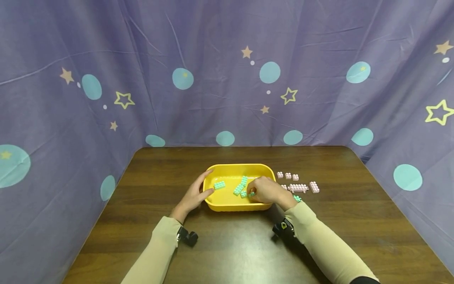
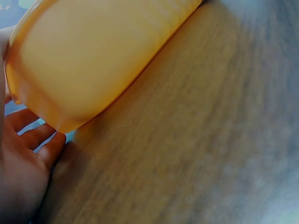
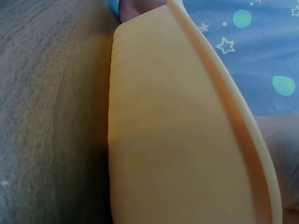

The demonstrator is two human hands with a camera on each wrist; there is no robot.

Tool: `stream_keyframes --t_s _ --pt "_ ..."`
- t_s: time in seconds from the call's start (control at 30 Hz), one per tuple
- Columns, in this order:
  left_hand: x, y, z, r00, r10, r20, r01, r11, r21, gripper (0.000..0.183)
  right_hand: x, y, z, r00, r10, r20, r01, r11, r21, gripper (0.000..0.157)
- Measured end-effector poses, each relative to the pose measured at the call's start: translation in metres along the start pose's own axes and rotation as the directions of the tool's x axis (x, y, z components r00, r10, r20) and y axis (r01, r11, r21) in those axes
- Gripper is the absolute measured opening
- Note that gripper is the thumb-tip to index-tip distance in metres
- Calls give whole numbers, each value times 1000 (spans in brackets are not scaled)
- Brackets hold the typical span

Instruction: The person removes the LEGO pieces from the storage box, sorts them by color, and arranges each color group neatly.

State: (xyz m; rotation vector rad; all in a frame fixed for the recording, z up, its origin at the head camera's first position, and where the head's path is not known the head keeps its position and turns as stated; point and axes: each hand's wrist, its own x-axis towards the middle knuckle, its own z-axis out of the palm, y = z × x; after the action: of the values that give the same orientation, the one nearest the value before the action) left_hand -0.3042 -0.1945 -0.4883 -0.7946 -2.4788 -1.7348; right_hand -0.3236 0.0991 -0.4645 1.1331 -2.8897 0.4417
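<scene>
A yellow plastic basin (image 1: 227, 204) stands on the table with several mint-green toy bricks inside. One green brick (image 1: 219, 185) lies near its left end; a green brick (image 1: 239, 189) sits among others in the middle. My left hand (image 1: 193, 196) grips the basin's left end, thumb at the rim; in the left wrist view its fingers (image 2: 52, 148) lie along the outer wall. My right hand (image 1: 266, 190) reaches over the near right rim, with curled fingers pinching a small green brick (image 1: 252, 193), mostly hidden. Only the basin's outer wall (image 3: 173, 126) fills the right wrist view.
Right of the basin lie several pale pink bricks, among them a long piece with wheel-like stubs (image 1: 298, 187) and a larger block (image 1: 314, 187). A green piece (image 1: 297, 198) shows beside my right wrist. A purple curtain (image 1: 227, 98) hangs behind the wooden table (image 1: 354, 221).
</scene>
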Motion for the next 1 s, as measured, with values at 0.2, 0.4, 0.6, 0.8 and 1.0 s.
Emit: stream_keyframes --t_s 0.2,0.4,0.6,0.8,1.0 --pt "0 1 0 1000 -14 7 14 1000 6 66 0 1 -2 1000 20 -11 -20 1000 2 13" --pt "0 3 0 1000 -17 3 17 1000 14 66 -3 2 -9 1000 11 -27 -11 1000 14 15" --pt "-1 3 1 1000 -17 -1 17 999 27 66 -7 5 -18 997 20 -68 -16 998 55 18" --pt "-1 2 1 1000 -20 3 20 1000 15 66 -11 6 -30 991 19 -134 -13 999 49 19" --pt "-1 0 0 1000 -11 3 11 1000 20 66 -17 8 -43 982 52 -184 -44 998 45 16"
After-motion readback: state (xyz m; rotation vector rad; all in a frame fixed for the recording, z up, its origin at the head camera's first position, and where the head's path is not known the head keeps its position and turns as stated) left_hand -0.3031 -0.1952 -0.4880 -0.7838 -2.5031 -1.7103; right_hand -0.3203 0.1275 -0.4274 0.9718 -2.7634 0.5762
